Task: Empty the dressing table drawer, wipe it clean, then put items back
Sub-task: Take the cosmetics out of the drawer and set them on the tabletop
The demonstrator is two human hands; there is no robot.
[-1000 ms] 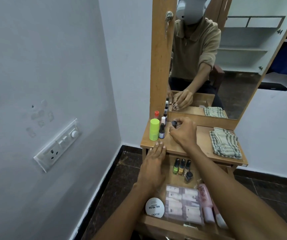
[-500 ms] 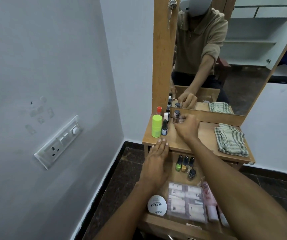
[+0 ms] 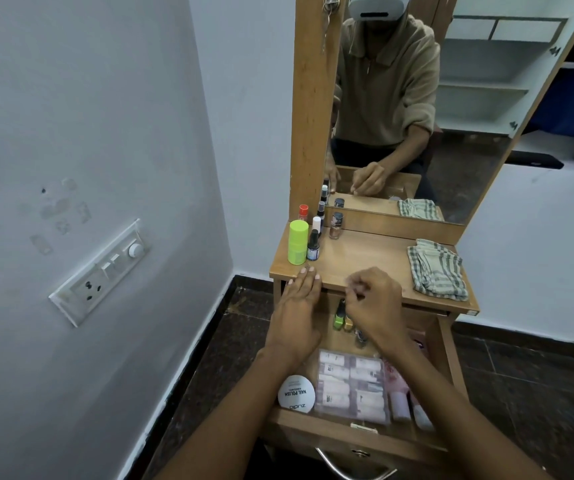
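Plainly, the drawer (image 3: pixel 354 434) stands pulled open beneath the worktop (image 3: pixel 365 261), with much left inside. Largest in it is a clear pouch of sachets (image 3: pixel 351 386), soft and floppy, probably best lifted by an edge. Next comes a round white tin (image 3: pixel 296 393), light and stiff. Smallest are the little polish bottles (image 3: pixel 339 315) at the back: likely glass, slick, breakable, best pinched at the cap. The left hand (image 3: pixel 297 313) lies flat, fingers straight, tips on the worktop's edge. The right hand (image 3: pixel 373 303) hovers over those bottles, fingers loosely curled, apparently holding nothing.
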